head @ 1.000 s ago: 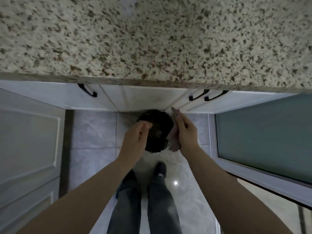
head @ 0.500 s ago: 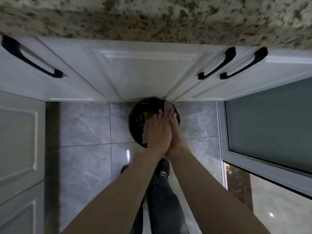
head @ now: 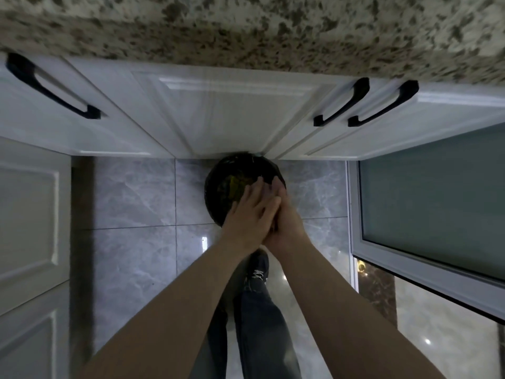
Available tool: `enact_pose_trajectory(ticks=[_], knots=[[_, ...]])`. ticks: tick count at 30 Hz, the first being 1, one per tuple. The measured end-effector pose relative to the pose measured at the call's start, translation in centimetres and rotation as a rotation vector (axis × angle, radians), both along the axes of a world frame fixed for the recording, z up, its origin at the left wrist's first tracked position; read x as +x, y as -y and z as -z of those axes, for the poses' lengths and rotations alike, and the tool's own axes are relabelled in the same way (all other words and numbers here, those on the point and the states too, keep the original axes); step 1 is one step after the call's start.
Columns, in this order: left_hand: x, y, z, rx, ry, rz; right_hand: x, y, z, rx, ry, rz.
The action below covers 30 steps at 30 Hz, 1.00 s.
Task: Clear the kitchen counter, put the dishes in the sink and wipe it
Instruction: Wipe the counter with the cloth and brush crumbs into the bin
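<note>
Hands meet over the round black-lined bin (head: pixel 232 187) below the speckled granite desk (head: pixel 246 31): left hand (head: pixel 250 214) straight-fingered against right hand (head: pixel 287 222), whose fingers I cannot tell; brushed crumbs may miss onto the floor.

No readable text, label, brand, number or sign appears anywhere in view. The speckled worktop (head: pixel 246 28), the white cabinet doors (head: pixel 232 110) and the grey floor tiles (head: pixel 131 192) carry no writing, and motion blur softens fine detail.
</note>
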State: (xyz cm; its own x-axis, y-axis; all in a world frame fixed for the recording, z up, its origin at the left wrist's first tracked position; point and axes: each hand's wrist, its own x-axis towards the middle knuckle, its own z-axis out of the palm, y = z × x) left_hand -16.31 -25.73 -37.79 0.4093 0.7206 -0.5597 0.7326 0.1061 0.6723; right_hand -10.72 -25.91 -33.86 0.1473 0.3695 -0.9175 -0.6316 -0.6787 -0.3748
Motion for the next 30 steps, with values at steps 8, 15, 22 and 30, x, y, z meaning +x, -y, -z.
enact_pose_trajectory(ticks=[8, 15, 22, 30], knots=[[0.3, -0.2, -2.4, 0.054, 0.121, -0.162, 3.1, 1.8, 0.1, 0.092, -0.373, 0.185], [1.1, -1.3, -0.7, 0.043, 0.093, -0.161, 4.1, 1.5, -1.5, 0.142, -0.412, 0.277], [-0.3, -0.5, 0.1, 0.034, 0.106, -0.139, 4.3, 0.7, -1.9, 0.121, -0.306, 0.176], [-1.2, -0.3, -2.2, 0.209, 0.344, -0.41, 3.4, -0.3, -3.5, 0.162, -0.299, 0.16]])
